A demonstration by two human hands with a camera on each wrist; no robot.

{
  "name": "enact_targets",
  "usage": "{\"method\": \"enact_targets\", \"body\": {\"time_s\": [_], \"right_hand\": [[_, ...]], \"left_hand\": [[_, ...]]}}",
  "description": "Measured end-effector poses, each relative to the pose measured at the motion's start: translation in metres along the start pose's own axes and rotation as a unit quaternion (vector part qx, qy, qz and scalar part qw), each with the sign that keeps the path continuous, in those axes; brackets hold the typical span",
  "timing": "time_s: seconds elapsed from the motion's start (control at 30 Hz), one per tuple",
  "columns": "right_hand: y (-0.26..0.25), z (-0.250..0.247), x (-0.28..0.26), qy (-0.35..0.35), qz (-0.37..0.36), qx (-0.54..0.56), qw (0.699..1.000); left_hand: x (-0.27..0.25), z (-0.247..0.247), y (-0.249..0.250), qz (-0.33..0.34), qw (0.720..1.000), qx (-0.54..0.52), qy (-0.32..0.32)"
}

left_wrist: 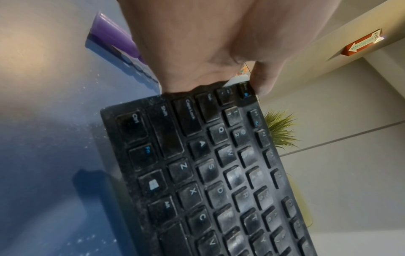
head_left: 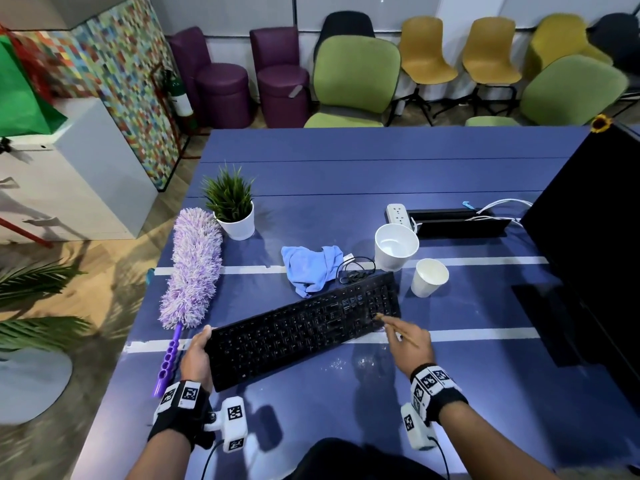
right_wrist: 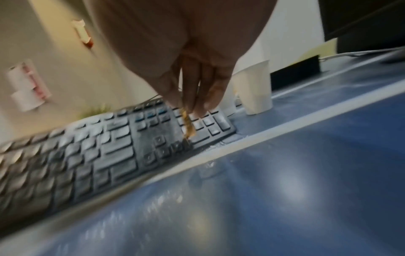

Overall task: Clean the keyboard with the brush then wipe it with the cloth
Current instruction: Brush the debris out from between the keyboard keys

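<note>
A dusty black keyboard (head_left: pixel 304 327) lies slanted on the blue table (head_left: pixel 346 168). My left hand (head_left: pixel 202 341) grips its left end, thumb (left_wrist: pixel 263 81) on the top corner by the keys (left_wrist: pixel 219 173). My right hand (head_left: pixel 398 332) pinches a thin wooden-handled brush (head_left: pixel 405 336), whose bristles (right_wrist: pixel 188 128) touch the keys near the number pad (right_wrist: pixel 206 124). A crumpled blue cloth (head_left: pixel 310 268) rests behind the keyboard, apart from both hands.
A purple fluffy duster (head_left: pixel 194 268) lies left of the keyboard, next to a potted plant (head_left: pixel 232 206). Two white cups (head_left: pixel 396 245) (head_left: pixel 429 277), a coiled cable (head_left: pixel 356 270) and a power strip (head_left: pixel 400 213) sit behind. A black monitor (head_left: pixel 595 237) stands right. White dust (head_left: pixel 360 362) speckles the table.
</note>
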State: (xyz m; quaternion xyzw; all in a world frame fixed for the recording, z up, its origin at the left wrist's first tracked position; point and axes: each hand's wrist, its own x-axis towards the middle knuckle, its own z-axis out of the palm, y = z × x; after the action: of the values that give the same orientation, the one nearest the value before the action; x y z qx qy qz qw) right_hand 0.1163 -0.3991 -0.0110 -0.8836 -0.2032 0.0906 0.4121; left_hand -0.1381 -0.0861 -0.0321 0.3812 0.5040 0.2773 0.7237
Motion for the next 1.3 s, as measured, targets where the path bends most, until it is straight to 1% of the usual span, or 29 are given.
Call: {"method": "enact_targets", "body": {"time_s": [0.03, 0.07, 0.13, 0.17, 0.2, 0.23, 0.3, 0.33, 0.37, 0.43, 0.47, 0.5, 0.57, 0.6, 0.7, 0.73, 0.8, 0.9, 0.93, 0.97, 1.03, 1.07, 1.1, 1.13, 1.2, 1.23, 1.27, 1.3], "right_hand": [[-0.003, -0.001, 0.002, 0.013, -0.001, 0.009, 1.000], [-0.006, -0.002, 0.004, 0.003, -0.008, 0.012, 1.000], [-0.015, -0.001, 0.003, -0.071, -0.026, -0.006, 0.997], [-0.018, -0.001, 0.002, -0.096, -0.033, -0.016, 0.995], [-0.021, -0.001, 0.003, -0.097, -0.036, -0.019, 0.994], [-0.024, -0.002, 0.006, -0.077, -0.039, -0.018, 0.996], [-0.027, -0.003, 0.012, -0.016, -0.033, -0.008, 0.999], [-0.028, -0.003, 0.015, -0.011, -0.026, -0.005, 1.000], [-0.029, -0.003, 0.016, -0.035, -0.026, -0.015, 0.999], [-0.034, -0.001, 0.016, -0.117, -0.053, -0.040, 0.991], [-0.035, 0.002, 0.014, -0.129, -0.078, -0.036, 0.988], [-0.037, 0.004, 0.013, -0.114, -0.101, -0.022, 0.988], [-0.044, 0.007, 0.012, -0.056, -0.125, 0.006, 0.991], [-0.046, 0.010, 0.013, -0.055, -0.133, 0.012, 0.990], [-0.052, 0.015, 0.012, -0.132, -0.127, -0.041, 0.982], [-0.054, 0.016, 0.012, -0.126, -0.127, -0.050, 0.983], [-0.058, 0.015, 0.013, -0.077, -0.118, -0.044, 0.989], [-0.058, 0.014, 0.018, -0.015, -0.077, -0.049, 0.996], [-0.057, 0.014, 0.019, -0.004, -0.072, -0.037, 0.997], [-0.057, 0.015, 0.020, -0.013, -0.079, -0.025, 0.997], [-0.060, 0.016, 0.017, -0.078, -0.113, -0.021, 0.990], [-0.063, 0.015, 0.015, -0.108, -0.123, -0.036, 0.986], [-0.063, 0.014, 0.015, -0.111, -0.118, -0.055, 0.985], [-0.059, 0.013, 0.018, -0.087, -0.101, -0.064, 0.989], [-0.051, 0.011, 0.025, -0.006, -0.062, -0.050, 0.997], [-0.049, 0.011, 0.027, 0.013, -0.056, -0.046, 0.997], [-0.051, 0.012, 0.026, 0.007, -0.069, -0.042, 0.997], [-0.055, 0.014, 0.026, -0.011, -0.100, -0.038, 0.994]], "left_hand": [[0.001, -0.001, 0.000, -0.003, 1.000, 0.001, 0.002], [0.000, -0.002, 0.000, -0.005, 1.000, -0.001, 0.003], [0.003, -0.006, -0.001, -0.009, 1.000, 0.001, 0.002], [0.005, -0.007, -0.001, -0.017, 1.000, 0.010, -0.007], [0.005, -0.008, -0.001, -0.021, 0.999, 0.015, -0.018], [0.005, -0.008, -0.001, -0.027, 0.999, 0.019, -0.020], [-0.001, -0.004, 0.003, -0.026, 0.999, 0.017, -0.016], [0.001, -0.004, 0.002, -0.027, 0.999, 0.014, -0.018], [-0.001, -0.003, 0.002, -0.027, 0.999, 0.018, -0.020], [-0.001, -0.004, 0.003, -0.022, 0.999, 0.019, -0.018], [-0.001, -0.004, 0.003, -0.022, 1.000, 0.017, -0.015], [-0.002, -0.004, 0.004, -0.025, 1.000, 0.014, -0.010], [-0.001, -0.005, 0.005, -0.026, 0.999, 0.020, -0.011], [0.000, -0.006, 0.005, -0.023, 0.999, 0.021, -0.014], [0.003, -0.007, 0.005, -0.024, 0.999, 0.025, -0.021], [0.001, -0.007, 0.006, -0.025, 0.999, 0.023, -0.019], [-0.002, -0.004, 0.008, -0.023, 0.999, 0.024, -0.016], [-0.004, -0.002, 0.009, -0.017, 0.999, 0.033, -0.007], [-0.003, -0.003, 0.008, -0.013, 0.999, 0.034, -0.006], [-0.003, -0.004, 0.007, -0.012, 0.999, 0.036, -0.006], [0.003, -0.008, 0.003, -0.012, 0.999, 0.030, -0.006], [0.006, -0.010, 0.001, -0.016, 0.999, 0.029, -0.007], [0.005, -0.008, 0.001, -0.019, 0.999, 0.027, -0.009], [0.005, -0.008, 0.001, -0.021, 0.999, 0.023, -0.010], [-0.004, -0.002, 0.007, -0.016, 1.000, 0.014, -0.004], [-0.007, 0.000, 0.009, -0.013, 1.000, 0.011, 0.001], [-0.008, 0.000, 0.008, -0.011, 1.000, 0.009, 0.001], [-0.011, 0.002, 0.010, -0.010, 1.000, 0.006, -0.001]]}}
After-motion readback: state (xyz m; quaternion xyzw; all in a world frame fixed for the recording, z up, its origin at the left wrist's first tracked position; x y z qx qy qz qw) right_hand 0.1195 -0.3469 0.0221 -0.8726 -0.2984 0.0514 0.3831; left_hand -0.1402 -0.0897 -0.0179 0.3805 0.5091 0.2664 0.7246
